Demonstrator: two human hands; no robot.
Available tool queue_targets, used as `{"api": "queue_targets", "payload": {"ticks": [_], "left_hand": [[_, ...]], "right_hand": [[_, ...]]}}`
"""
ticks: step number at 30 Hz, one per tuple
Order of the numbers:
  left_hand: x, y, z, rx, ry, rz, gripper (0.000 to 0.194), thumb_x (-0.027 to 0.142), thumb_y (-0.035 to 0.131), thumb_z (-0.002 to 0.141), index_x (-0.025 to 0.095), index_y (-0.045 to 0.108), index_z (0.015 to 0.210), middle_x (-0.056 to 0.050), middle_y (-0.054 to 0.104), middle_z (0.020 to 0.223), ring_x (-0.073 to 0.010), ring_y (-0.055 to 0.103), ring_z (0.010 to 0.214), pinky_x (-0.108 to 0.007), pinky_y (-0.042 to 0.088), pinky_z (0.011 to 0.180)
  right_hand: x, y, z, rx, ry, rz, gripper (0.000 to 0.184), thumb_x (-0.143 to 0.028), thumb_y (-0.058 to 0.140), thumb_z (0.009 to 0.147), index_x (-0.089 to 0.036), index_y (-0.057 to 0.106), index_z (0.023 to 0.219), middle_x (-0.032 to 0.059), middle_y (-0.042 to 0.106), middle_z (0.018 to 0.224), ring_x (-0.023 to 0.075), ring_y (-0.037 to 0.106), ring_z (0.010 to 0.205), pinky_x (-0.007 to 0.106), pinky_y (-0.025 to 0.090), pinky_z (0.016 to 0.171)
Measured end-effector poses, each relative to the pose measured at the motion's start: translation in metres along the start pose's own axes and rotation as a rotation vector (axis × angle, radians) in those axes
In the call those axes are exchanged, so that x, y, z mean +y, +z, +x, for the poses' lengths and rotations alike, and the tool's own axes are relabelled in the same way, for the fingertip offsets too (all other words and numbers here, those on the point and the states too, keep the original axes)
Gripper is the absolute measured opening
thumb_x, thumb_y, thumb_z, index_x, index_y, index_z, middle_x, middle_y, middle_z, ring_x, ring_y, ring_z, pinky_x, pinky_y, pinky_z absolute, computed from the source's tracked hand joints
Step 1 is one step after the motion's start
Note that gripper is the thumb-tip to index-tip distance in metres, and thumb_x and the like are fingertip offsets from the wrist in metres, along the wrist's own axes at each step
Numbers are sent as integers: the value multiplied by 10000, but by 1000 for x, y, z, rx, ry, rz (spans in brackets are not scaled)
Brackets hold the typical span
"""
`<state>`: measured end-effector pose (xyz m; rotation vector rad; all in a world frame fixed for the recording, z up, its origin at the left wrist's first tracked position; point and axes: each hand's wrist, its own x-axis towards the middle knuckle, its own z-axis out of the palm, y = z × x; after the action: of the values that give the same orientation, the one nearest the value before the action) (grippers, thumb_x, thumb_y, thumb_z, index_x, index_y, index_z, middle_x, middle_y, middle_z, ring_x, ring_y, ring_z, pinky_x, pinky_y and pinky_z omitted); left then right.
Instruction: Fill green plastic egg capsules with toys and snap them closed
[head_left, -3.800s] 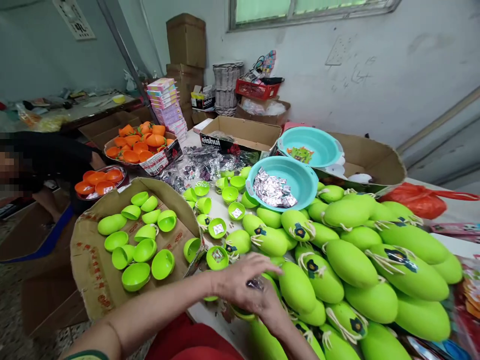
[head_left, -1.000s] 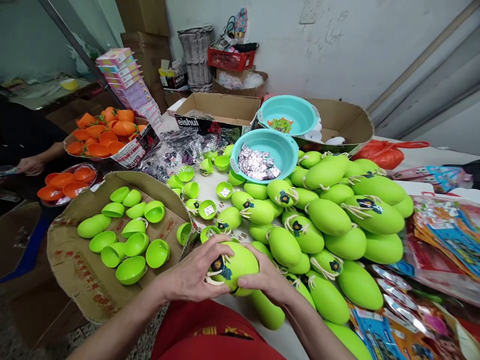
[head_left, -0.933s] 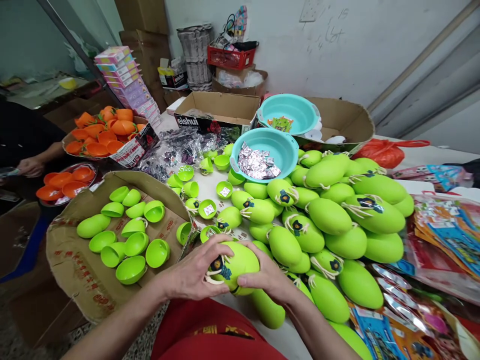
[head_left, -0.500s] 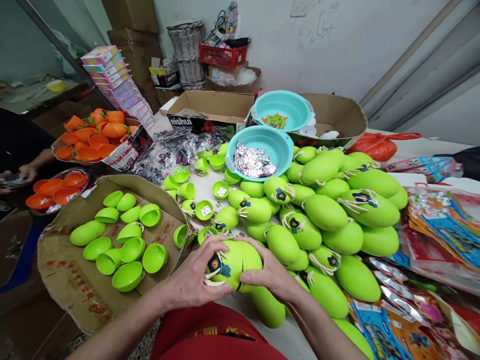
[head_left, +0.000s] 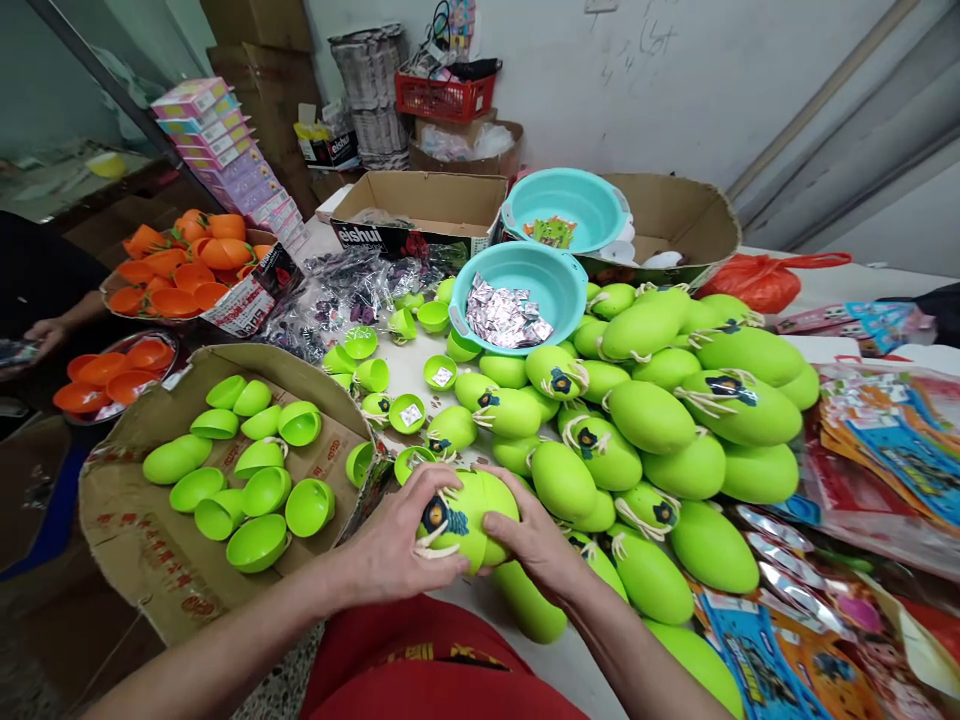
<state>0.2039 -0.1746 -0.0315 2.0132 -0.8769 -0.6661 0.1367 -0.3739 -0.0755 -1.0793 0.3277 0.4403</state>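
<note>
Both my hands grip one lime-green plastic egg (head_left: 469,510) with a dark eye sticker and cream claws, near the table's front edge. My left hand (head_left: 394,545) wraps the sticker end, my right hand (head_left: 529,535) wraps the other end. The seam between the egg's two halves shows between my hands. A heap of closed green eggs (head_left: 652,420) lies to the right of my hands. Open green half shells (head_left: 247,470) lie on a cardboard tray at left. Small half shells holding silver packets (head_left: 410,412) stand just beyond my hands.
A teal basin (head_left: 555,275) holds silver packets; a second teal basin (head_left: 566,205) sits behind it. Orange half shells (head_left: 187,270) fill a box at left, where another person's hand (head_left: 45,335) shows. Printed packaging cards (head_left: 885,450) lie at right. Cardboard boxes (head_left: 420,205) line the back.
Earlier my hands worked low over an open shell. Since one second ago they hold the egg in both hands, and its two halves have been pressed closer together.
</note>
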Motion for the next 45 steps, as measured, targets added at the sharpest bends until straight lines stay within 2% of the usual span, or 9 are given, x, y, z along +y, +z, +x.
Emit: {"api": "queue_targets", "payload": {"ticks": [9,18,21,24,28,33,36,42,45], "left_hand": [[3,-3,5,34,-24,-57,585,191,689,735,265,385,1230,-68,419,1367,-233,436,1270,-395,351,1093],[-3,-2,14,-20,-47,-108,572,243,699,730,238,404,1220,-102,434,1336,-282,458,1225,-462,397,1061],[5,-5,18,-80,-278,-327,575,342,696,755,253,391,1235,-35,539,1009,-200,579,856,-339,565,711],[13,-1,20,-96,-441,-603,588,388,696,763,277,362,1234,14,508,871,-121,524,637,-190,485,443],[25,11,19,-4,-489,-746,560,414,688,771,293,361,1208,12,518,902,-127,549,675,-170,497,421],[39,9,20,-49,-533,-718,551,442,692,771,291,393,1208,4,552,890,-131,572,643,-174,495,399],[38,7,26,-59,-581,-731,559,461,703,758,289,421,1210,2,580,856,-118,573,574,-167,477,388],[18,11,49,95,-756,-888,568,546,702,712,241,458,1124,-7,607,750,-133,589,470,-172,444,336],[23,11,53,64,-796,-949,568,572,684,722,230,458,1116,-5,613,701,-123,552,379,-180,425,315]], "right_hand": [[-8,-13,5,-154,-110,0,690,-411,820,678,-233,537,1282,71,617,1223,281,588,1083,379,525,877],[-3,-11,3,-66,-16,36,666,-459,755,733,-260,460,1296,94,580,1200,267,655,877,336,570,576],[-5,-13,-3,-100,38,67,971,-348,902,530,-308,356,1332,94,517,1280,278,659,899,354,594,593],[-9,-15,-8,-82,33,19,1018,-255,932,459,-288,341,1287,87,547,1221,245,661,859,297,586,565],[-19,-19,-12,-87,56,-76,842,-352,857,604,-255,329,1253,21,621,946,152,611,597,222,506,400],[-39,-24,-16,-195,150,-198,761,-383,834,652,-252,341,1217,-30,624,757,119,566,502,183,459,376],[-40,-21,-13,-170,174,-201,766,-411,840,643,-253,348,1208,-36,631,730,106,554,459,177,452,361],[-21,-23,8,-76,206,18,820,-634,776,623,-228,338,1184,18,669,792,94,570,402,148,423,315],[-21,-24,8,-83,149,45,903,-532,867,548,-241,311,1197,19,670,846,119,609,463,191,489,371]]}}
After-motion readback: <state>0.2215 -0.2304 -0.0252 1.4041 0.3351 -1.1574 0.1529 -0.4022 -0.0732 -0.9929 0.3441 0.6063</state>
